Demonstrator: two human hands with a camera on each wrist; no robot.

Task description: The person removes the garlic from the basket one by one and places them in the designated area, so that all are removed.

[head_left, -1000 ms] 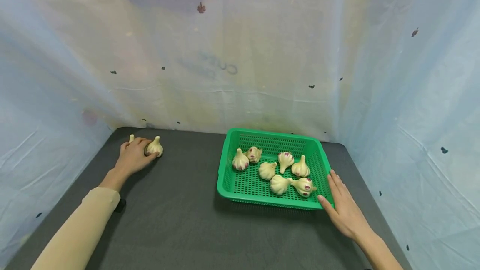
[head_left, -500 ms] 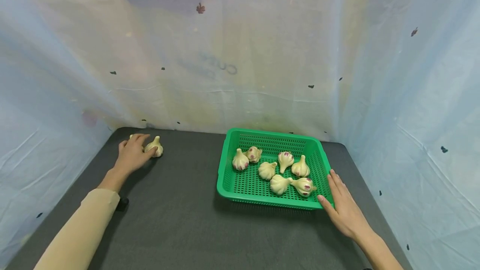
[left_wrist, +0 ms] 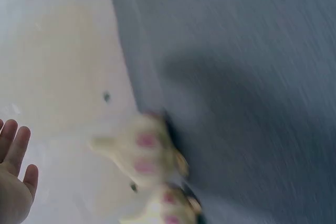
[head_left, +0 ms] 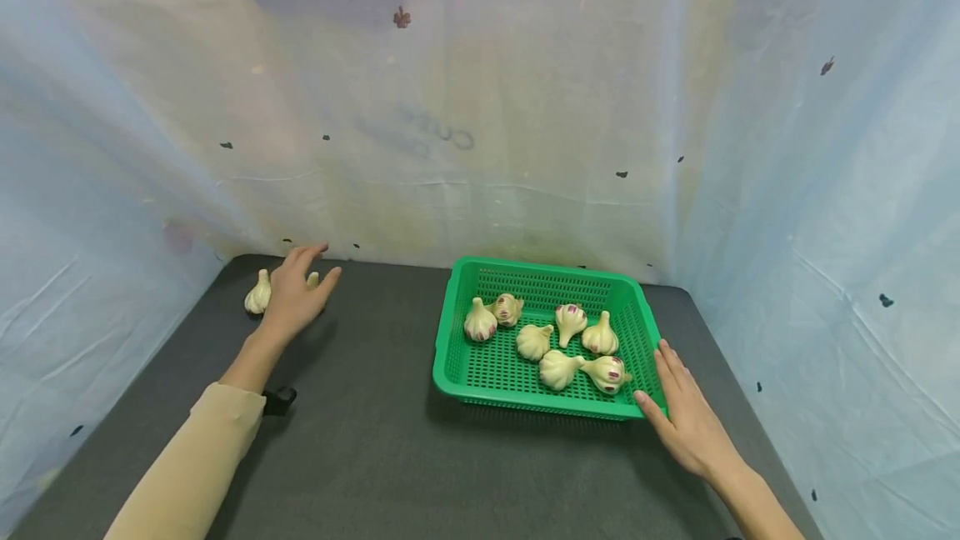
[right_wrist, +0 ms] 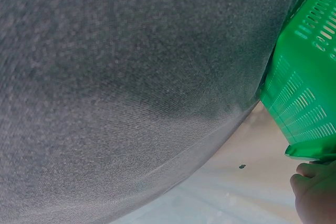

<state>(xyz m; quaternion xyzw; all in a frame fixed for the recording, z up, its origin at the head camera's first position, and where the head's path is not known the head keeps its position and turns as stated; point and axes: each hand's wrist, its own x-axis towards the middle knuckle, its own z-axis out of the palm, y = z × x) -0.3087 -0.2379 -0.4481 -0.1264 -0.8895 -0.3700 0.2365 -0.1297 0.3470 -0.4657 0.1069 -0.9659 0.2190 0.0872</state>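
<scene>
My left hand (head_left: pixel 295 290) is raised at the table's back left, fingers spread and holding nothing. Just left of it stands a garlic bulb (head_left: pixel 258 292); a second garlic bulb (head_left: pixel 312 280) is mostly hidden behind the hand. Both garlic bulbs (left_wrist: pixel 144 150) show blurred and side by side in the left wrist view, with the fingers (left_wrist: pixel 18 150) well apart from them. My right hand (head_left: pixel 690 415) lies with straight fingers along the right rim of a green plastic basket (head_left: pixel 540 403). Inside the basket are several garlic bulbs (head_left: pixel 534 342) with purple marks.
A dark grey cloth-covered table (head_left: pixel 360 457) bears everything. Pale plastic sheeting (head_left: pixel 525 107) hangs close behind the table and along both sides. The basket (right_wrist: pixel 304 93) stands toward the back right.
My left hand has come off the garlic bulbs, lifting and shifting right with its fingers spreading; the left bulb now shows whole. My right hand and the basket stay put.
</scene>
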